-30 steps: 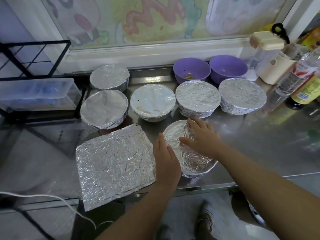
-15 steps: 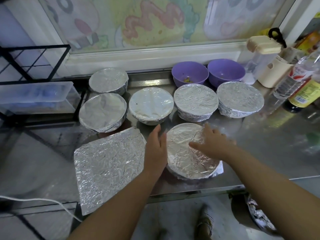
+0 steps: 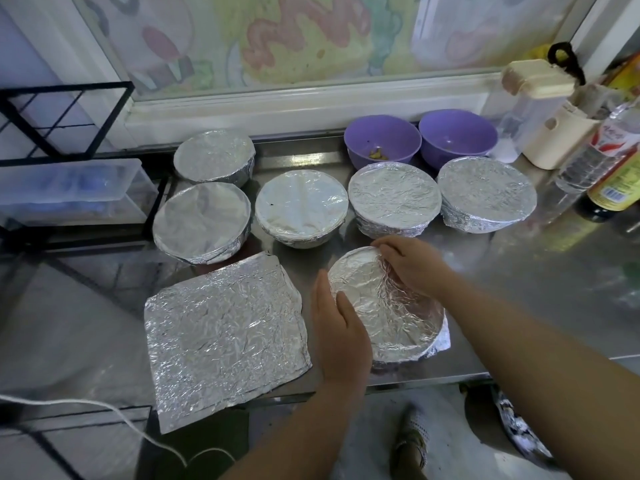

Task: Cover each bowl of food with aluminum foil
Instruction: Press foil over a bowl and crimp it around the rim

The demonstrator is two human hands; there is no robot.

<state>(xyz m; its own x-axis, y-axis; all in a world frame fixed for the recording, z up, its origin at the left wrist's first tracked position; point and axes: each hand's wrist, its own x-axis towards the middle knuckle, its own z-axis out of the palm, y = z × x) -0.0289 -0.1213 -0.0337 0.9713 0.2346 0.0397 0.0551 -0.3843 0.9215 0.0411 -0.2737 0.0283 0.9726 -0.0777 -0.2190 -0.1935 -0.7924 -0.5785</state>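
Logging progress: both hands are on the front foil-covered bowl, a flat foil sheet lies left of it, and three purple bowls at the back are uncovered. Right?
Two purple bowls, not three, stand uncovered at the back, as the head view shows. The rest holds: left hand and right hand on the front bowl, foil sheet left of it.

Observed: left forearm (image 3: 294, 434) and right forearm (image 3: 526, 344) bare to the frame edge, left hand (image 3: 337, 332) and right hand (image 3: 412, 263) likewise bare; one foot (image 3: 410, 441) wears pale footwear with a knitted-looking upper, detail too blurred to confirm.
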